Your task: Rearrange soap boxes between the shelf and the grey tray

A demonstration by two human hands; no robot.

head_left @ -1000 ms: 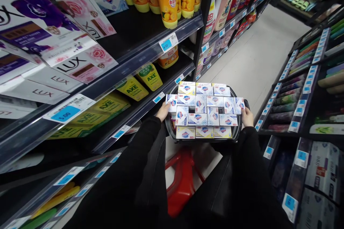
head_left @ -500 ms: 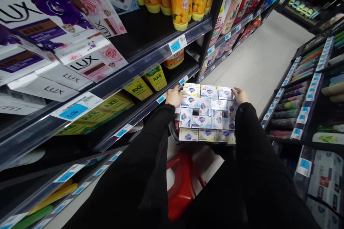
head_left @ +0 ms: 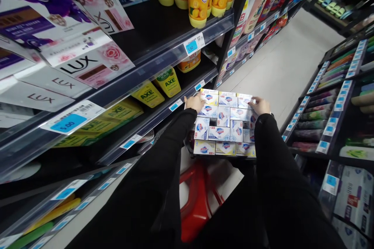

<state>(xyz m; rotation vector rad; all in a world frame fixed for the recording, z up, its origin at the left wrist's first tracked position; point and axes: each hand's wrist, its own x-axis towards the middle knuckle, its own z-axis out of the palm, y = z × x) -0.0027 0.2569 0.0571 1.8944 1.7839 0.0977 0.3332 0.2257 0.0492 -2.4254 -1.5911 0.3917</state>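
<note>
Left hand and right hand each grip a far corner of the stacked soap boxes, above a red stool

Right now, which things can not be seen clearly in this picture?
- Head view: the basket is nearly hidden under the soap boxes.
- Left hand and right hand: fingers curl behind the far boxes, grip unclear.
- Price tags: small print unreadable.

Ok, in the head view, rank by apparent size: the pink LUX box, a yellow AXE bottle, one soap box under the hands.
1. Pink LUX box, though nearness to the camera inflates it.
2. Yellow AXE bottle.
3. One soap box, only slightly smaller than the bottle; unsure.
</note>
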